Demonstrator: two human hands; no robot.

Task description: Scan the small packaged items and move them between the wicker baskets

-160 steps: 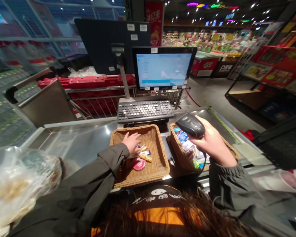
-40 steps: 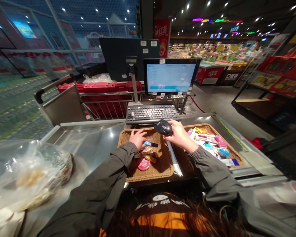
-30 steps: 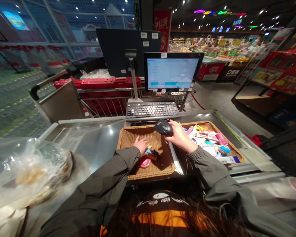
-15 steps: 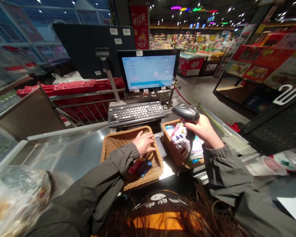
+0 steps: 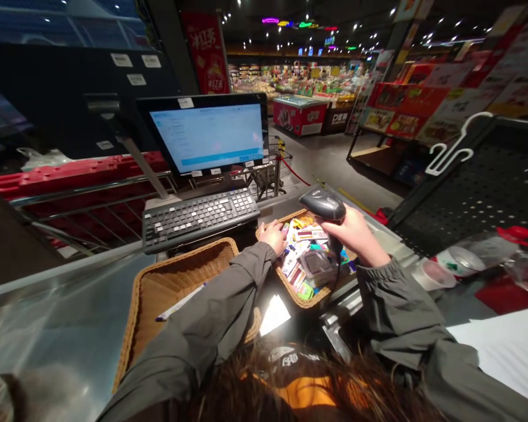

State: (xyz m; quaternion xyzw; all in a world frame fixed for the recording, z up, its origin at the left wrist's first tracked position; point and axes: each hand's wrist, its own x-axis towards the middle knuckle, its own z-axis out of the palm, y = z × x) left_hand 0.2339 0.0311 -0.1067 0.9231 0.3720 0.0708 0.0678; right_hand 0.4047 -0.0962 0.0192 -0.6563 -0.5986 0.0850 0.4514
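My right hand (image 5: 356, 234) is wrapped around the handle of a black barcode scanner (image 5: 322, 204), its head held above the right wicker basket (image 5: 307, 302). At that basket's left rim, my left hand (image 5: 273, 235) reaches over the edge with its fingers out, near the packets inside. Small packaged goods fill this basket, among them a clear plastic box (image 5: 317, 265) and a green packet (image 5: 305, 291). The left wicker basket (image 5: 158, 290) lies partly under my left sleeve, and a thin white-and-blue packet (image 5: 180, 303) shows in it.
Behind the baskets stand a black keyboard (image 5: 200, 217) and a lit monitor (image 5: 209, 135). A second dark screen (image 5: 70, 94) rises at the left. White cups (image 5: 433, 274), paper (image 5: 506, 351) and a perforated panel with a white hook (image 5: 451, 149) are on the right.
My left hand has moved right, from above the left basket to the right basket. The scanner stays in my right hand above the right basket. The view has turned to the right.
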